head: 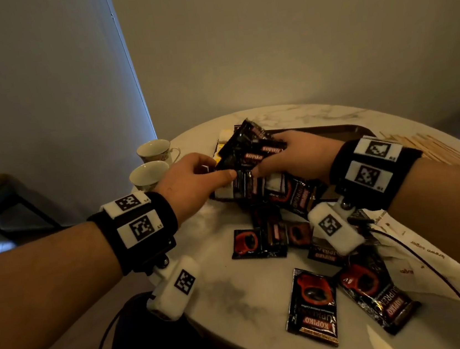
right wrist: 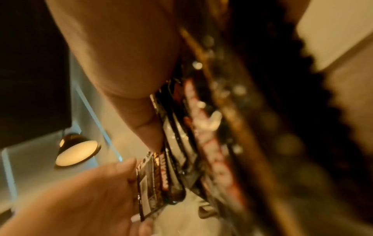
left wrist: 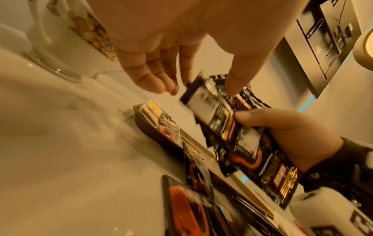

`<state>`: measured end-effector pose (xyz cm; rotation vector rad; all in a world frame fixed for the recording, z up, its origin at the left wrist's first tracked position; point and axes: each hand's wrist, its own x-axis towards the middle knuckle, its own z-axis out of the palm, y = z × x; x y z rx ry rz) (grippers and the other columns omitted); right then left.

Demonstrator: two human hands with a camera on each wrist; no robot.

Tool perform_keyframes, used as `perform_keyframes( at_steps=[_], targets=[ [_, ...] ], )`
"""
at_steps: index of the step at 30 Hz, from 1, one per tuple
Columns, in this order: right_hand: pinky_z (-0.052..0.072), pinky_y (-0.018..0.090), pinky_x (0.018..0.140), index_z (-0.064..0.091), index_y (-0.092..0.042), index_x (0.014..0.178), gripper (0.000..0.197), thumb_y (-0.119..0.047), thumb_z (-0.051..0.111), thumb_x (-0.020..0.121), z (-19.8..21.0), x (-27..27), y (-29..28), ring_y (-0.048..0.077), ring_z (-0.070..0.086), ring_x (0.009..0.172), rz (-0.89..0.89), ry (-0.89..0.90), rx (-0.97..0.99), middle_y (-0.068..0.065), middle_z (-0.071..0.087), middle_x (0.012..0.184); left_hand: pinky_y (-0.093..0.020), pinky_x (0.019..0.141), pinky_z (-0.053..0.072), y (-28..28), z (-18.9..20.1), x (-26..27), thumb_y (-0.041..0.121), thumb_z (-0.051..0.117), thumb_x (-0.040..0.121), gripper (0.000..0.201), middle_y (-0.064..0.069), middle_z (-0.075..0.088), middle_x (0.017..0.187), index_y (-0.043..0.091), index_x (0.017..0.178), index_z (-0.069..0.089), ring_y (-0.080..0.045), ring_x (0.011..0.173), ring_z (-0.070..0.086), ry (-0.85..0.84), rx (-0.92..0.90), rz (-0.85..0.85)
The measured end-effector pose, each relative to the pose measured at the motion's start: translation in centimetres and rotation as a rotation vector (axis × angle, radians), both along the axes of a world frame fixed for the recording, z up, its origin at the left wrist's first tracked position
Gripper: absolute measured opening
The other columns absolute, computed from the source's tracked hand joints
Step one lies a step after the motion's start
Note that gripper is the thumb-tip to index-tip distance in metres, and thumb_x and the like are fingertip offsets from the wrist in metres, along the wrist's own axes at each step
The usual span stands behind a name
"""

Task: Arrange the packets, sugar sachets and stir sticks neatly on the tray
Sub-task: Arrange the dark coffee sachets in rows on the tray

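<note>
Holding: a fanned bunch of coffee packets (head: 249, 150) is being gripped by the right hand (head: 293, 155), thumb on one face and fingers curled behind, just above the near-left corner of the tray (head: 359, 129).
Left hand: the left hand (head: 194, 175) is being brought against the bunch's near edge; thumb and fingers are being closed onto one packet, so it's pinching, not loose.
Tray: it's being filled from its left end, where a few yellow-and-white sachets (left wrist: 152, 110) and some packets are already being kept against the wall.
Loose stuff: more packets (head: 311, 303) are being left scattered on the table (head: 237, 289) near of the tray; stir sticks (head: 428, 147) are being left right of the tray; long paper sugar sachets (head: 436, 259) are lying near-right of it.
Cups: two teacups (head: 147, 174) are being kept left of the tray, close to the left hand.
Handling, my guess: packets are looking light, floppy and glossy, so they're likely being prone to sliding out of a fan. Best taken flat across the middle of the stack, or squared up by the short edges, not by one corner.
Risk: the nearer cup could be getting bumped by the left wrist.
</note>
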<state>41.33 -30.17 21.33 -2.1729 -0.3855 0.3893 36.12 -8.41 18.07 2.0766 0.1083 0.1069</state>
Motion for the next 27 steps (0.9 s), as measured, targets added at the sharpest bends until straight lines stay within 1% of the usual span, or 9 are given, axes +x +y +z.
perform_keyframes(
  at_steps=[3, 6, 8, 11, 16, 18, 20, 23, 27],
  targets=[
    [0.063, 0.037, 0.069, 0.070, -0.013, 0.109, 0.025, -0.022, 0.077, 0.087, -0.3, 0.6, -0.3, 0.026, 0.077, 0.075, -0.077, 0.122, 0.207, 0.007, 0.079, 0.087, -0.042, 0.080, 0.063, -0.7, -0.5, 0.8, 0.038, 0.086, 0.079, 0.061, 0.002, 0.073, 0.110, 0.026, 0.130, 0.056, -0.018, 0.099, 0.073, 0.033, -0.019, -0.099],
    [0.064, 0.037, 0.067, 0.068, -0.009, 0.110, 0.022, -0.020, 0.070, 0.092, -0.7, 0.9, -0.2, 0.025, 0.075, 0.069, -0.080, 0.164, 0.354, 0.006, 0.078, 0.081, -0.042, 0.073, 0.064, -1.9, -0.4, 1.6, 0.024, 0.080, 0.087, 0.050, -0.005, 0.073, 0.101, 0.019, 0.130, 0.056, -0.021, 0.085, 0.074, -0.016, -0.028, -0.126],
    [0.064, 0.035, 0.071, 0.066, -0.012, 0.116, 0.024, -0.017, 0.068, 0.093, -0.6, 1.0, 0.0, 0.024, 0.076, 0.081, 0.013, 0.134, 0.419, 0.006, 0.078, 0.092, -0.043, 0.070, 0.064, -2.8, 0.3, 2.1, 0.028, 0.075, 0.086, 0.039, -0.005, 0.072, 0.090, 0.017, 0.121, 0.063, -0.019, 0.073, 0.071, -0.022, -0.021, -0.151],
    [0.062, 0.034, 0.083, 0.067, -0.019, 0.120, 0.034, -0.022, 0.077, 0.087, -0.5, 1.5, -0.1, 0.017, 0.076, 0.092, 0.033, -0.011, 0.308, 0.001, 0.078, 0.104, -0.051, 0.072, 0.065, -3.9, 1.5, 2.7, 0.040, 0.073, 0.076, 0.040, -0.007, 0.073, 0.086, 0.022, 0.111, 0.068, -0.025, 0.071, 0.071, -0.011, -0.001, -0.145],
    [0.062, 0.043, 0.079, 0.068, -0.017, 0.114, 0.033, -0.020, 0.080, 0.084, -0.6, 3.3, -2.3, 0.027, 0.078, 0.083, -0.211, 0.032, 0.417, 0.006, 0.079, 0.098, -0.041, 0.068, 0.065, -4.9, 0.8, 3.2, 0.033, 0.082, 0.085, 0.046, 0.000, 0.072, 0.103, 0.026, 0.119, 0.052, -0.020, 0.082, 0.073, 0.037, 0.083, -0.061],
    [0.062, 0.041, 0.070, 0.067, -0.016, 0.110, 0.031, -0.021, 0.082, 0.083, -0.8, 3.7, -3.1, 0.029, 0.077, 0.077, -0.302, 0.053, 0.468, 0.009, 0.079, 0.095, -0.043, 0.076, 0.065, -5.2, 0.0, 2.8, 0.029, 0.081, 0.086, 0.052, 0.005, 0.068, 0.119, 0.027, 0.130, 0.053, -0.018, 0.093, 0.072, 0.059, 0.260, -0.175],
    [0.063, 0.044, 0.072, 0.066, -0.016, 0.108, 0.031, -0.022, 0.082, 0.082, -0.9, 4.1, -3.7, 0.032, 0.077, 0.077, -0.363, 0.074, 0.508, 0.010, 0.078, 0.097, -0.034, 0.083, 0.060, -5.5, -0.5, 2.6, 0.028, 0.078, 0.088, 0.052, 0.010, 0.062, 0.133, 0.030, 0.136, 0.058, -0.011, 0.101, 0.064, 0.046, 0.492, -0.287],
    [0.061, 0.040, 0.063, 0.065, -0.015, 0.109, 0.031, -0.023, 0.081, 0.084, -1.2, 4.3, -4.2, 0.028, 0.076, 0.068, -0.395, 0.122, 0.547, 0.010, 0.076, 0.099, -0.020, 0.080, 0.050, -5.9, -0.5, 2.5, 0.024, 0.074, 0.091, 0.034, 0.013, 0.065, 0.124, 0.033, 0.124, 0.068, -0.004, 0.103, 0.059, 0.063, 0.628, -0.370],
    [0.057, 0.036, 0.060, 0.064, -0.012, 0.112, 0.032, -0.023, 0.078, 0.085, -1.7, 4.6, -4.3, 0.026, 0.074, 0.064, -0.354, 0.180, 0.562, 0.012, 0.075, 0.097, -0.021, 0.076, 0.051, -5.7, -0.4, 2.6, 0.023, 0.073, 0.092, 0.022, 0.016, 0.065, 0.112, 0.034, 0.111, 0.074, -0.002, 0.093, 0.061, 0.099, 0.636, -0.397]
  ],
)
